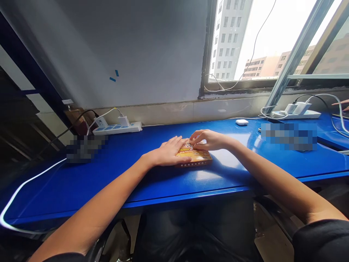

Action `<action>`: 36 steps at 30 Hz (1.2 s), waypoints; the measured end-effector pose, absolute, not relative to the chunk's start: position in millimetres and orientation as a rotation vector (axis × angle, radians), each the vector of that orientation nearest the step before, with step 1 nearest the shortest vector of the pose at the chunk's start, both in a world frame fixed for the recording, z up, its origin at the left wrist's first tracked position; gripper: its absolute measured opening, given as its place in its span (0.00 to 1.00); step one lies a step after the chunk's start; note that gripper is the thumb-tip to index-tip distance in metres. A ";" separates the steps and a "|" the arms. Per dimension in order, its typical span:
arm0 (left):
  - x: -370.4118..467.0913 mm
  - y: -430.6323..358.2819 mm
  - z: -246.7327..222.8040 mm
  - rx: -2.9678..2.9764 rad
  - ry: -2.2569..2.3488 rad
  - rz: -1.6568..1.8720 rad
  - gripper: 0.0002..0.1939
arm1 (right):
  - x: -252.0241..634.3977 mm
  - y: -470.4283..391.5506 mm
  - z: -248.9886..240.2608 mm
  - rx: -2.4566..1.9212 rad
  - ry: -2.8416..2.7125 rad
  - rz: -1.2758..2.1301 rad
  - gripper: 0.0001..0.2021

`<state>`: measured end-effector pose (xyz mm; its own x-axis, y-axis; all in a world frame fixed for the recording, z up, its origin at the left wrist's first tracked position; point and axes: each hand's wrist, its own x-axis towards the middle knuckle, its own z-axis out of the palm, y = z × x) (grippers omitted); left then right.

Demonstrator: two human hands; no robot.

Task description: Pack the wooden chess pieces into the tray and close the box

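Note:
A flat orange-yellow box [200, 156] with printed lettering lies on the blue table [169, 187], near its front edge. My left hand [171, 152] rests over the box's left part, palm down, fingers stretched toward the back and thumb lying across the top. Over the back right part of the box is my right hand [208, 140], its fingers bent and touching the top near the printed picture. Whether the right fingertips pinch anything is too small to tell.
A power strip [117, 128] with plugs and a bottle [76, 116] stand at the back left. A white earphone case [241, 122] lies behind my right hand. Another power strip [302, 114] is at the back right, near another person's hand [344, 105].

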<state>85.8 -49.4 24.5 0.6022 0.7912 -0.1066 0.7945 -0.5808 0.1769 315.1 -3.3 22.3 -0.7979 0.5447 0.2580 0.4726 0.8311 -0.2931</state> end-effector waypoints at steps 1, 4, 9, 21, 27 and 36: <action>85.5 -49.2 24.5 2.616 1.318 -0.020 0.49 | 315.0 -6.4 24.1 -0.758 -2.702 0.268 0.12; 82.6 -47.4 25.1 2.598 1.307 -0.033 0.51 | 315.2 -16.6 29.1 -0.785 -2.742 0.243 0.13; 76.0 -43.9 28.1 2.625 1.234 -0.120 0.60 | 317.6 -25.6 29.9 -1.106 -2.793 0.387 0.43; 60.4 -45.4 48.3 2.507 1.163 0.602 0.51 | 334.3 -15.0 46.9 -0.911 -2.354 0.736 0.39; 53.5 -34.5 38.7 2.483 1.296 0.672 0.44 | 363.7 7.1 47.3 -0.932 -2.062 0.816 0.36; 69.7 -38.9 18.5 2.554 1.357 0.265 0.42 | 387.2 43.7 20.5 -1.447 -2.041 0.166 0.38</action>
